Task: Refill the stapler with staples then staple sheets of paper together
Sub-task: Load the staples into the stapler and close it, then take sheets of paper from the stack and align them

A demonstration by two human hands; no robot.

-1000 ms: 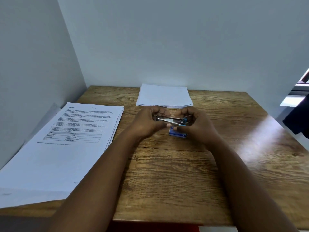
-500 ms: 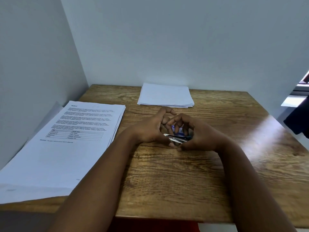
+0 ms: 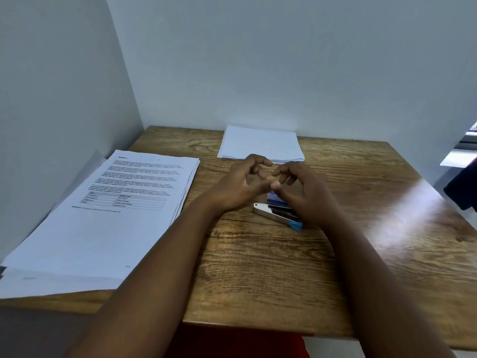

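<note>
The silver stapler [image 3: 274, 213] with a blue end lies flat on the wooden table [image 3: 258, 267], right under my hands. A small blue staple box [image 3: 274, 198] sits just behind it, partly hidden by my right hand. My left hand [image 3: 238, 186] and my right hand [image 3: 305, 192] hover just above both, fingers loosely curled and apart, thumbs touching each other. I see nothing held in either hand. A stack of printed sheets [image 3: 116, 210] lies at the left. A stack of blank white sheets [image 3: 260, 144] lies at the back.
Grey walls close the table on the left and at the back. A dark object [image 3: 464, 187] hangs past the table's right edge. Bare wood runs from the stapler to the front edge.
Both hands brought the stapler down from the air onto the table, then let go of it and lifted slightly. The stapler now lies free beside the staple box.
</note>
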